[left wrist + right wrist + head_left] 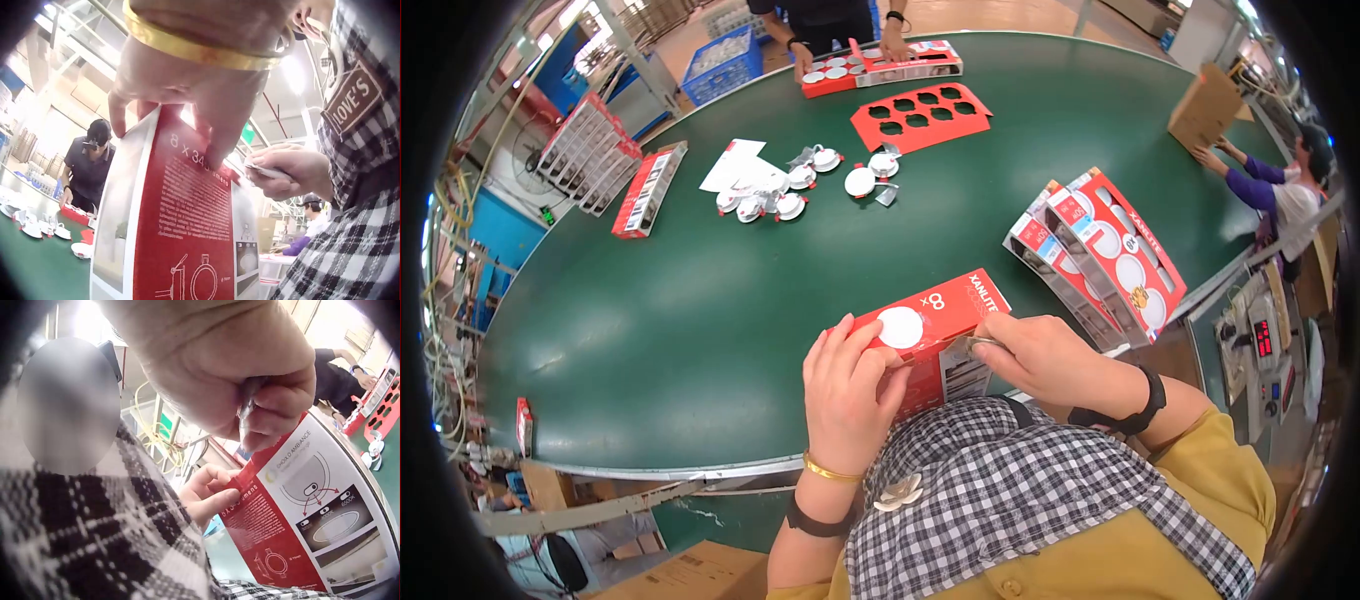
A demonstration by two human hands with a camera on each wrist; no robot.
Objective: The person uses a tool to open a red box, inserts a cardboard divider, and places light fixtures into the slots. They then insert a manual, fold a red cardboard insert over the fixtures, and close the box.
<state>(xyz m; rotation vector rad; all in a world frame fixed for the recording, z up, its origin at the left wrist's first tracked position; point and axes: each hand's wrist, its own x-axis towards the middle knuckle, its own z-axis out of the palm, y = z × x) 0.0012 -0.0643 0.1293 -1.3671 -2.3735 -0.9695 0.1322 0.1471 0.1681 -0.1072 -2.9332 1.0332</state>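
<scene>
A red and white printed carton point(945, 312) marked XANLITE stands upright at the table's near edge, against the checked apron. My left hand point(845, 388) grips its top from above, with fingers and thumb on different sides, as the left wrist view shows. At the carton's right top edge is my right hand point(1040, 358), its fingers curled round a small shiny grey object point(248, 415). That object's kind cannot be made out; most of it is hidden in the fingers. The carton's side panel point(250, 531) carries white print and line drawings of a round lamp.
Two similar cartons point(1135, 255) lean together at right on the green table point(650, 350). Several round white lamps point(790, 206) lie behind, near a red insert point(925, 115) with holes. Another carton point(650, 190) lies far left. Across the table a person point(825, 15) handles a carton.
</scene>
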